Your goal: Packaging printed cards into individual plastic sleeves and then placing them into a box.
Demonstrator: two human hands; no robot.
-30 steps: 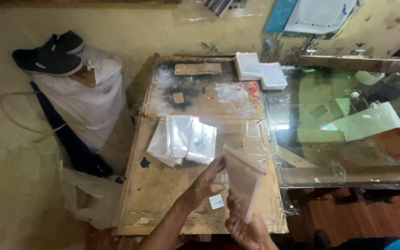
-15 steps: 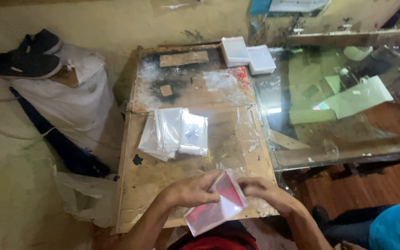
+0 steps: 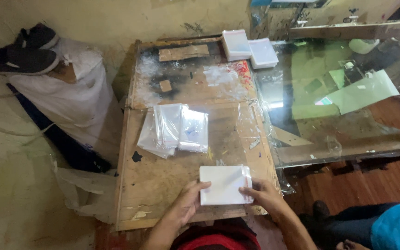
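A white flat packet in a clear plastic sleeve (image 3: 223,184) lies on the worn wooden table (image 3: 163,176) near its front edge. My left hand (image 3: 187,204) presses on the packet's lower left corner. On the packet's right edge rests my right hand (image 3: 264,196), fingers on the sleeve's flap. Both hands hold the packet flat against the wood. A fanned pile of empty clear sleeves (image 3: 174,128) sits just beyond it, at the table's middle.
Two stacks of white packets (image 3: 250,46) stand at the table's far edge. A glass-topped table (image 3: 348,115) with green papers adjoins on the right. A white sack with black shoes (image 3: 56,88) leans at the left. Another person's blue sleeve (image 3: 396,227) shows at bottom right.
The packet was held up on edge and tilted between my hands; now it lies flat on the table with both hands pressing on it.
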